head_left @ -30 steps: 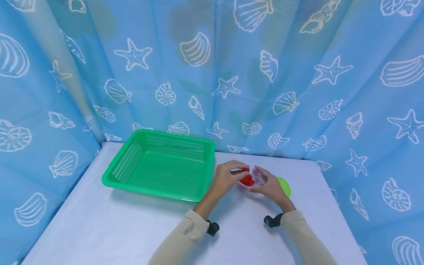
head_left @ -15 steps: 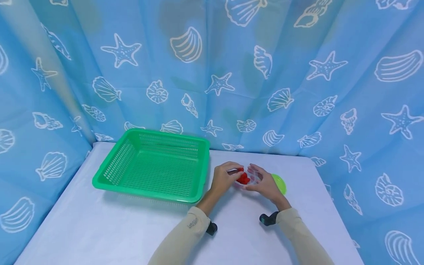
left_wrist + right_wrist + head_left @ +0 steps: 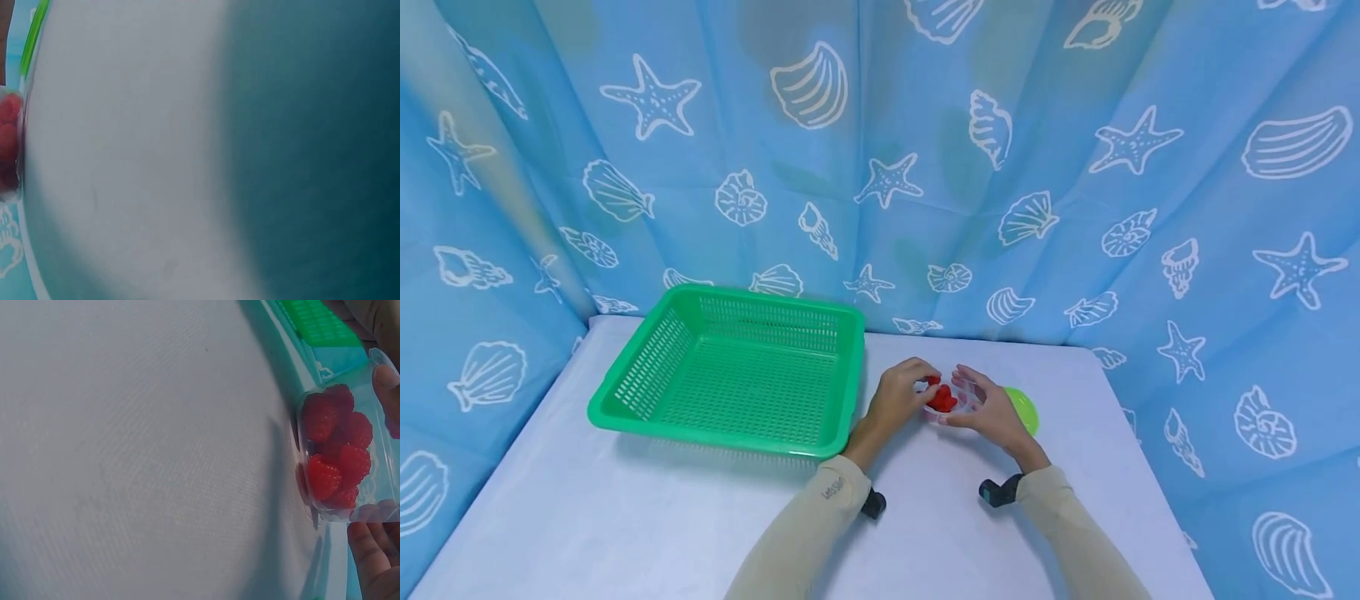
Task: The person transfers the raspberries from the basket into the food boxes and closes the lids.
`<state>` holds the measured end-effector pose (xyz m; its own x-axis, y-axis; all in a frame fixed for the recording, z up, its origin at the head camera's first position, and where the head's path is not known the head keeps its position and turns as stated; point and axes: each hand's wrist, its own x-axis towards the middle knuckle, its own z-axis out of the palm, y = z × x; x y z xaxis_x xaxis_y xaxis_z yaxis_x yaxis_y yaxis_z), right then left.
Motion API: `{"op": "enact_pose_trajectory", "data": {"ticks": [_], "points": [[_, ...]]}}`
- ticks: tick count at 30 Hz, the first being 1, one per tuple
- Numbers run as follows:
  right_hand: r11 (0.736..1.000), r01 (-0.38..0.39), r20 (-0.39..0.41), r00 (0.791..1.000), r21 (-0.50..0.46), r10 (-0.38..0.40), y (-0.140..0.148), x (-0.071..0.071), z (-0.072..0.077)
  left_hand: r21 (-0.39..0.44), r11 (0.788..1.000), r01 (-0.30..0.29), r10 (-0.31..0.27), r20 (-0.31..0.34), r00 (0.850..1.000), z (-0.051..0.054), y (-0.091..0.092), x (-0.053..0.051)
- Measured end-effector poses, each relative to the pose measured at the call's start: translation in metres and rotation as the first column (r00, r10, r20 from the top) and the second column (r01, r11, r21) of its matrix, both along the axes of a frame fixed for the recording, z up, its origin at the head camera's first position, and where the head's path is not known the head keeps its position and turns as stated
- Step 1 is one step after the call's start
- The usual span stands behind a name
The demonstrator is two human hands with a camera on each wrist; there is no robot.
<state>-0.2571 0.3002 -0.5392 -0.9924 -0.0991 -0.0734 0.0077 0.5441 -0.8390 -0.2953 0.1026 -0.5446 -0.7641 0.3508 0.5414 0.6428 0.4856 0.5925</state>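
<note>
A clear plastic container (image 3: pixel 369 447) with several red raspberries (image 3: pixel 322 419) stands on the white table. My right hand (image 3: pixel 992 412) curves round its right side, thumb and fingers on the wall. From the left, my left hand (image 3: pixel 897 396) reaches over the rim, its thumb and fingertips pinching a raspberry (image 3: pixel 934 380). In the right wrist view that berry shows only partly at the frame edge, beside the left thumb. The left wrist view catches just the container's edge with berries (image 3: pixel 9 140); the left hand is outside it.
Left of the hands stands a large green plastic basket (image 3: pixel 715 443) with perforated sides. A small lime-green round lid or dish (image 3: pixel 1022 410) lies just right of the right hand. A blue shell-print curtain (image 3: pixel 895 258) hangs round the white table (image 3: pixel 925 542).
The head view has shifted, so everything sits further left in it. Both hands keep about the same places at the container, with the left fingers still at the berries.
</note>
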Motion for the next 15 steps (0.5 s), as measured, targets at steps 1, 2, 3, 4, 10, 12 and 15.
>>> {"op": "enact_pose_trajectory", "data": {"ticks": [1, 2, 3, 4, 10, 12, 15], "points": [[1.0, -0.003, -0.001, 1.0, -0.004, 0.003, 0.0, 0.0, 0.001, -0.03, 1.0, 0.006, -0.007, -0.008, 1.0, 0.001, 0.0, -0.001], [1.0, -0.005, -0.002, 1.0, -0.005, 0.005, 0.0, 0.0, 0.001, -0.063, 0.998, 0.007, -0.008, -0.018, 1.0, 0.002, 0.001, -0.001], [1.0, -0.005, -0.002, 1.0, -0.007, 0.005, 0.0, -0.001, 0.002, -0.095, 0.995, 0.008, -0.01, -0.029, 1.0, 0.003, 0.001, -0.002], [1.0, -0.004, -0.001, 1.0, -0.006, 0.004, 0.0, -0.001, 0.002, -0.128, 0.992, 0.005, -0.011, -0.041, 0.999, 0.004, 0.001, -0.002], [1.0, 0.011, 0.004, 1.0, 0.015, -0.011, -0.001, 0.001, 0.002, -0.284, 0.959, 0.007, -0.015, -0.023, 1.0, 0.011, 0.004, -0.006], [1.0, 0.008, 0.003, 1.0, 0.014, -0.008, -0.001, 0.001, 0.003, -0.323, 0.946, 0.014, -0.012, 0.009, 1.0, 0.014, 0.004, -0.007], [1.0, 0.0, -0.005, 1.0, 0.006, 0.0, -0.001, 0.0, 0.003, -0.353, 0.935, 0.022, -0.007, 0.044, 0.999, 0.015, 0.006, -0.01]]}}
